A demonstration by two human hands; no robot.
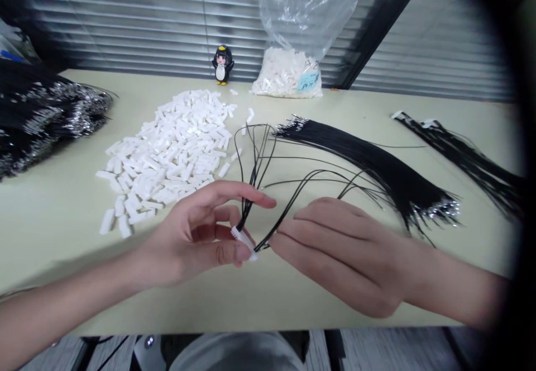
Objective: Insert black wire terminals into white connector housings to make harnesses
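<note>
Between thumb and fingers, my left hand (209,231) grips a small white connector (244,241), its index finger stretched out above. Several black wires (247,206) rise from the connector's upper end and loop over behind the fingers. More wires leave its lower end and arch to the right over my right hand (343,248). The fingers of my right hand are pressed together in a pinch just right of the connector, on black wire near its lower end. The exact tip of that pinch is partly hidden.
A pile of white connectors (176,153) lies left of centre. Black wire bundles lie at the right (360,156), far right (460,153) and far left (46,114). At the back stand a penguin figurine (222,66) and a clear bag of white parts (285,72).
</note>
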